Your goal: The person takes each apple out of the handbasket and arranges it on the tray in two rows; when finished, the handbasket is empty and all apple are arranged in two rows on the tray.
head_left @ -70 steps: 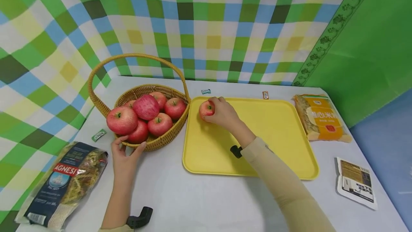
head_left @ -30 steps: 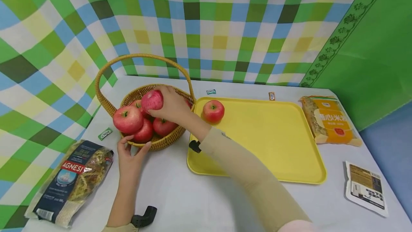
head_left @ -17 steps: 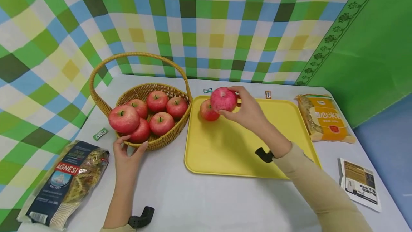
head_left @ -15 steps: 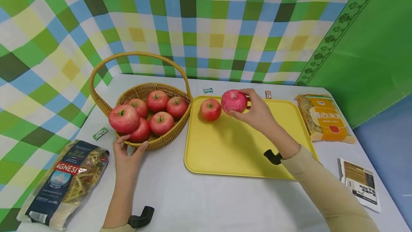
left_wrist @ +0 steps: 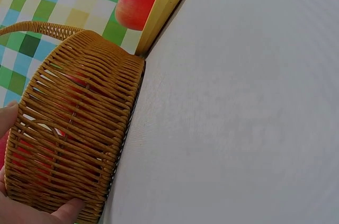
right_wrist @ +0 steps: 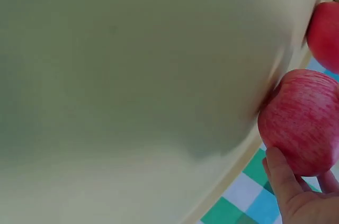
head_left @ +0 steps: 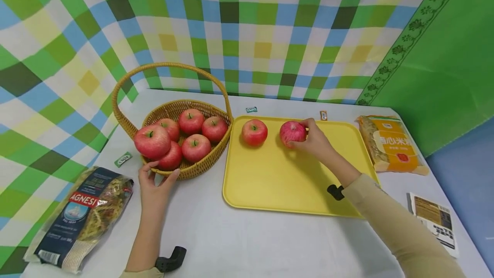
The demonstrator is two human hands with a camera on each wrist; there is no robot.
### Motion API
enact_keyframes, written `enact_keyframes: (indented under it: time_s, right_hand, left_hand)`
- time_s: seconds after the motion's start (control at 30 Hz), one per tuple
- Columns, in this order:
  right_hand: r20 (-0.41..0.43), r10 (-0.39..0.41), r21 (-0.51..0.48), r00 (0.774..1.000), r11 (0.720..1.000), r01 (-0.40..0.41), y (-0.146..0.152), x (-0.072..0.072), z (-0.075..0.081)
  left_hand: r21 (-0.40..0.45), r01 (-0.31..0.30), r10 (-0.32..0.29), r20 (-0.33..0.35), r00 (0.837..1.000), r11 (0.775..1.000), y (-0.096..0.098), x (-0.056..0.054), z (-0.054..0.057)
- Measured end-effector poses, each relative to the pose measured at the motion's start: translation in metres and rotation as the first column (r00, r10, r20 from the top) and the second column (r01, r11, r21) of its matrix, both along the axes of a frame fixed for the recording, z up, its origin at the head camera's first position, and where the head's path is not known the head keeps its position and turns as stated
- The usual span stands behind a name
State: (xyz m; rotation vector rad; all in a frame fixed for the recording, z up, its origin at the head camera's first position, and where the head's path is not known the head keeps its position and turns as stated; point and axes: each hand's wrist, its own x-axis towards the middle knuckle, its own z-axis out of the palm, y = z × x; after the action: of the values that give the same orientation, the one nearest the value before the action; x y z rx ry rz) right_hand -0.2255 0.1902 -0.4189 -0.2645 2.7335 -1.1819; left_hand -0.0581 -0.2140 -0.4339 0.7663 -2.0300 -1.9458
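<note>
My right hand [head_left: 317, 143] holds a streaky dark-pink apple [head_left: 292, 134] by its side, low over the back of the yellow tray [head_left: 266, 190]. To its left a redder apple [head_left: 254, 132] sits upright on the tray, a gap between the two. In the right wrist view the fingers curve against the skin of the pink apple [right_wrist: 302, 122]. My left hand [head_left: 155, 190] grips the near rim of the wicker basket [head_left: 204, 164], which has a tall handle. Several red apples [head_left: 196, 148] fill the basket. In the left wrist view the thumb lies on the basket's woven wall [left_wrist: 79, 123].
A pasta bag [head_left: 81, 220] lies left of the basket. Right of the tray are an orange-and-clear food bag [head_left: 393, 145] and a white-and-brown pouch [head_left: 434, 220]. Small wrapped candies lie about: green [head_left: 123, 159], teal [head_left: 251, 109] and orange [head_left: 323, 115]. Checked cloth hangs behind.
My right hand left the red apple on the tray, took the pink apple from the basket and carried it right, then down toward the tray. My left hand stayed at the basket rim.
</note>
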Motion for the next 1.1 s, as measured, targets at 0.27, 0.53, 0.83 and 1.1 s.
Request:
enact_keyframes:
  time_s: [0.27, 0.53, 0.83, 1.1]
  right_hand:
    - [-0.087, 0.036, 0.078, 0.996, 0.996, -0.029, -0.013, 0.006, 0.017]
    - [-0.306, 0.236, 0.026, 0.922, 0.971, -0.239, -0.094, 0.034, 0.073]
    - [-0.179, 0.474, -0.07, 0.862, 0.868, -0.491, -0.25, 0.042, 0.074]
    - [-0.164, 0.472, 0.037, 0.866, 0.881, -0.472, -0.331, 0.046, 0.055]
  left_hand:
    - [0.001, -0.002, 0.002, -0.034, 0.999, 1.0, 0.0, -0.001, -0.003]
    - [-0.009, 0.004, -0.004, -0.055, 0.998, 1.0, 0.001, -0.003, -0.003]
    - [-0.008, 0.003, -0.004, -0.081, 0.997, 1.0, -0.002, -0.002, -0.004]
    - [0.008, 0.021, -0.02, -0.124, 0.992, 1.0, -0.004, -0.003, -0.007]
